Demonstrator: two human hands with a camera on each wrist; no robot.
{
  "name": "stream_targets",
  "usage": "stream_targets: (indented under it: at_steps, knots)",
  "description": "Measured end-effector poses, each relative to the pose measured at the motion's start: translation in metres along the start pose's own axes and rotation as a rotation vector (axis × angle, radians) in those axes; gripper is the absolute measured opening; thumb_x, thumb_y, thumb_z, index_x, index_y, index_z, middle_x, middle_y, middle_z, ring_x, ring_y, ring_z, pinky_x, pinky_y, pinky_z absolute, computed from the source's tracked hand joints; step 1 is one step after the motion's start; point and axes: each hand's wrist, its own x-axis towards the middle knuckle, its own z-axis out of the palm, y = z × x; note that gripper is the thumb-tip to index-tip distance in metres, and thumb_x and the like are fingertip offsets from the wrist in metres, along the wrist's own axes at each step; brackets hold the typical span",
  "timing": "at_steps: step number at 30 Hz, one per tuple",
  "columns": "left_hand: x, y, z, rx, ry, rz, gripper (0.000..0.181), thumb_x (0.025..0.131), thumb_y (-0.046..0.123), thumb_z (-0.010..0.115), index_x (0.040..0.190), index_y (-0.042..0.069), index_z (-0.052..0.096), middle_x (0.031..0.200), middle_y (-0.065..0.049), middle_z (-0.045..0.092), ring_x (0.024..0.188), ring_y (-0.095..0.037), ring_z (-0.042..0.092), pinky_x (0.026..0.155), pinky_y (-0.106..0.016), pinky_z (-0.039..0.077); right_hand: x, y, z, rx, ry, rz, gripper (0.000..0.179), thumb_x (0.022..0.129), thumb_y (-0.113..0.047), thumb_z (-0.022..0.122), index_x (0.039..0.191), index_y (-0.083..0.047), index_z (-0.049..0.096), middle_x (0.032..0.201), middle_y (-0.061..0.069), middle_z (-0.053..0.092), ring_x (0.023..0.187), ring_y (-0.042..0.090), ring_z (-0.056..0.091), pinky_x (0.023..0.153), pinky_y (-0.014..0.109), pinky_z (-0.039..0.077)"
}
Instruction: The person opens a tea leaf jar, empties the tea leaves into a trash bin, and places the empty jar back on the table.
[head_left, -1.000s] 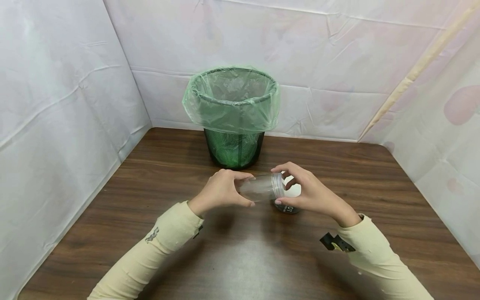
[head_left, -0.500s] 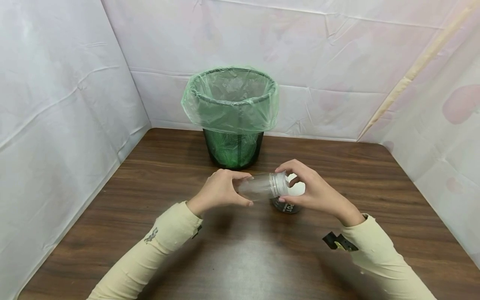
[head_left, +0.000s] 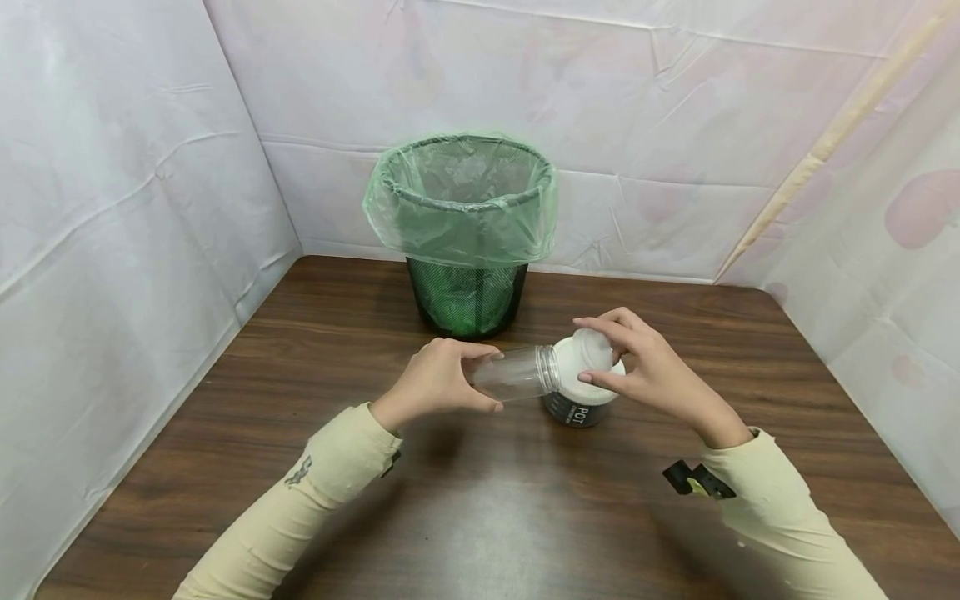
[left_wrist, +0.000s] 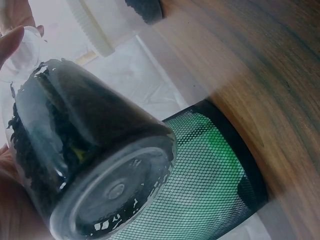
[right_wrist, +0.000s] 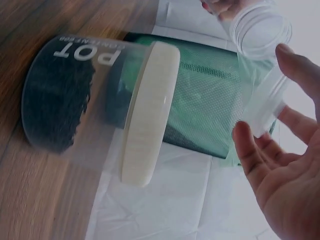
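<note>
In the head view, my left hand (head_left: 435,375) holds a clear jar (head_left: 510,372) on its side, its threaded mouth facing right. The jar looks clear there; in the left wrist view dark flakes show through the jar (left_wrist: 95,125), and I cannot tell whether they lie inside or behind it. My right hand (head_left: 645,367) pinches a translucent lid (head_left: 596,350), apart from the mouth. Below them stands a clear canister (head_left: 577,410) marked POT, with a white lid (head_left: 568,367). Dark flakes fill the lower part of the canister (right_wrist: 60,95) in the right wrist view.
Behind the hands stands a black mesh wastebasket (head_left: 468,300) lined with a green bag (head_left: 480,233). All sits on a dark wooden table (head_left: 337,308). Pale cloth walls (head_left: 637,125) enclose the back and sides.
The translucent lid has come off the jar's mouth and moved right in my right hand, turning to face the camera. My left hand and the jar shifted only slightly.
</note>
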Motion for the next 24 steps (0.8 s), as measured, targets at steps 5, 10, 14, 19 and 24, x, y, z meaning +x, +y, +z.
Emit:
stream_targets:
  at_steps: [5,10,14,19,24]
  knots:
    - [-0.001,-0.002,0.0,-0.002,0.005,-0.012,0.058,0.057,0.039,0.088,0.111,0.023,0.072,0.073,0.004,0.06,0.069,-0.01,0.049,0.067,-0.03,0.045,-0.004,0.007,-0.008,-0.08,0.034,0.069,0.062,0.071,-0.003,0.082,0.129,-0.003,0.059,0.1,0.008,0.052,0.071,0.015,0.049,0.056,0.026,0.05]
    - [-0.002,-0.003,0.0,-0.007,0.012,-0.013,0.059,0.057,0.038,0.088,0.111,0.022,0.072,0.078,0.004,0.063,0.071,-0.01,0.05,0.067,-0.03,0.045,-0.008,0.015,-0.019,-0.154,0.065,0.114,0.06,0.074,-0.003,0.08,0.13,-0.001,0.057,0.1,0.012,0.051,0.068,0.015,0.045,0.054,0.023,0.047]
    - [-0.002,-0.005,0.0,-0.014,0.016,-0.008,0.059,0.057,0.038,0.088,0.111,0.021,0.072,0.079,0.006,0.064,0.071,-0.01,0.051,0.068,-0.03,0.045,-0.014,0.024,-0.027,-0.191,0.05,0.136,0.062,0.073,-0.003,0.081,0.129,-0.001,0.058,0.102,0.015,0.05,0.073,0.017,0.045,0.055,0.021,0.045]
    - [-0.003,-0.006,-0.001,-0.034,0.016,0.009,0.058,0.058,0.037,0.088,0.111,0.02,0.072,0.076,0.005,0.063,0.066,-0.007,0.052,0.069,-0.03,0.046,-0.024,0.038,-0.035,-0.244,0.009,0.182,0.064,0.071,-0.005,0.083,0.129,0.001,0.057,0.105,0.02,0.049,0.081,0.024,0.046,0.057,0.023,0.044]
    - [-0.003,-0.008,-0.002,-0.042,0.019,0.03,0.055,0.058,0.035,0.088,0.109,0.019,0.072,0.073,0.007,0.062,0.061,-0.002,0.056,0.069,-0.03,0.046,-0.032,0.052,-0.041,-0.281,-0.045,0.263,0.061,0.076,-0.007,0.08,0.13,0.002,0.055,0.106,0.025,0.046,0.087,0.032,0.044,0.058,0.029,0.045]
